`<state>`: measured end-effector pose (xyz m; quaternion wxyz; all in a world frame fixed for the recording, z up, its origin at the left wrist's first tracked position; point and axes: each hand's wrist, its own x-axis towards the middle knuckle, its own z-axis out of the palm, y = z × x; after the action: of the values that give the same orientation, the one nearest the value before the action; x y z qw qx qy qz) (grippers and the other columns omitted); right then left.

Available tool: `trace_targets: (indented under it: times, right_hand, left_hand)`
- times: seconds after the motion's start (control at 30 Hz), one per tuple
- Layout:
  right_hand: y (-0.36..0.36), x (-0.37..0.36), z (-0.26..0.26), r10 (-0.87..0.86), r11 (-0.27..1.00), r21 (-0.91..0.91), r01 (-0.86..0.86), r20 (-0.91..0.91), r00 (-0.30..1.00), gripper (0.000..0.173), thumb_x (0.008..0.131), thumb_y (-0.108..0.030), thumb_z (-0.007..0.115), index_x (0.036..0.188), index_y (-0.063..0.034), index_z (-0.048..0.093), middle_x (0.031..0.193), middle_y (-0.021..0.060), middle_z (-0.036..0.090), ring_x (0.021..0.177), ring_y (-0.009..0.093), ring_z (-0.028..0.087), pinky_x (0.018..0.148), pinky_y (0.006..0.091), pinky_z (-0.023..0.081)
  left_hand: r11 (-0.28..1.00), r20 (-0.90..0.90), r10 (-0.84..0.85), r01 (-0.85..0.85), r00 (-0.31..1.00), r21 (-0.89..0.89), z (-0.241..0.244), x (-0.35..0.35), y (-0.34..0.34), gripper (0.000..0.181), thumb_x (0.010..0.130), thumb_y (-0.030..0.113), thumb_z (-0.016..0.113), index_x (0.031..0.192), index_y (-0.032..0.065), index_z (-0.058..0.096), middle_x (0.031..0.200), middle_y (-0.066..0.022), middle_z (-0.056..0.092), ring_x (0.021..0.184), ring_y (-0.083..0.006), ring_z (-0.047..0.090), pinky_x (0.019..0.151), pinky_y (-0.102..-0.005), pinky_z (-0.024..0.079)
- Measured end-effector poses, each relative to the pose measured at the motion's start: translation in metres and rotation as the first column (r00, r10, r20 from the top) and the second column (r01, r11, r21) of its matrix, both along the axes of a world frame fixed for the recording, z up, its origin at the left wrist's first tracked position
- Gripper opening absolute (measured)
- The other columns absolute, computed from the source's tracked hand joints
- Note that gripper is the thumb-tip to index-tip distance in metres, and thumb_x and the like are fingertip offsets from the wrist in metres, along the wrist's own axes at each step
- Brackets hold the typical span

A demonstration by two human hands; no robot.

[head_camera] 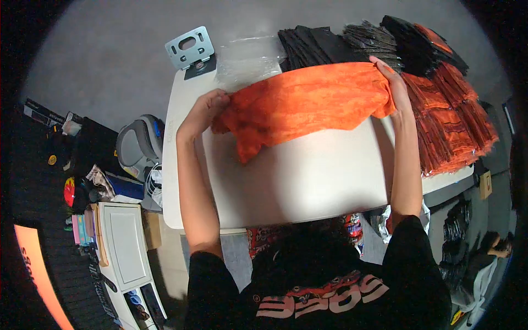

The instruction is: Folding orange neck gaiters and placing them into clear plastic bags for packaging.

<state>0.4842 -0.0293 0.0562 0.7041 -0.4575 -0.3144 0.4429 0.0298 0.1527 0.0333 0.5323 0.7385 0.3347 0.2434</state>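
An orange cloth with darker mottled patches is stretched sideways above the white table. My left hand pinches its gathered left end between thumb and fingers, and a loose corner hangs down beside it. At the other end, my right hand holds the cloth, thumb or finger along the top edge and the rest partly hidden by the fabric. Clear plastic bags lie flat behind the cloth, near my left hand. Folded black cloths lie behind its middle, partly covered by it.
Bagged orange-and-dark packets are piled on the right. Behind them sit black bagged packets and a stack of dark packets. A metal bracket stand stands at the table's back left corner. A white cabinet is at the left; a person sits far right.
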Motion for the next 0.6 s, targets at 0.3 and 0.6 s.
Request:
trace_targets:
  times: [0.3, 0.6]
  right_hand:
    - [-0.001, 0.003, -0.004, -0.277, 0.921, 0.036, 0.388, 0.761, 0.587, 0.030, 0.104, -0.028, 0.066, 0.111, -0.0001, 0.076, 0.100, 0.0043, 0.075, 0.085, 0.013, 0.068, 0.078, 0.0284, 0.054]
    - [-0.015, 0.004, 0.011, -0.295, 0.952, 0.214, 0.219, 0.450, 0.843, 0.024, 0.098, -0.021, 0.074, 0.101, 0.0020, 0.079, 0.095, 0.0036, 0.077, 0.084, 0.008, 0.065, 0.078, 0.0250, 0.050]
  left_hand:
    - [0.589, 0.112, 0.555, -0.485, 0.824, 0.647, 0.027, 0.025, -0.024, 0.017, 0.098, 0.018, 0.069, 0.096, 0.0060, 0.080, 0.087, -0.0093, 0.075, 0.080, -0.0159, 0.070, 0.076, -0.0288, 0.053]
    - [0.724, 0.365, 0.445, -0.568, 0.818, 0.390, 0.031, -0.006, -0.013, 0.020, 0.095, 0.018, 0.076, 0.097, -0.0017, 0.080, 0.085, -0.0063, 0.076, 0.076, -0.0136, 0.068, 0.073, -0.0273, 0.052]
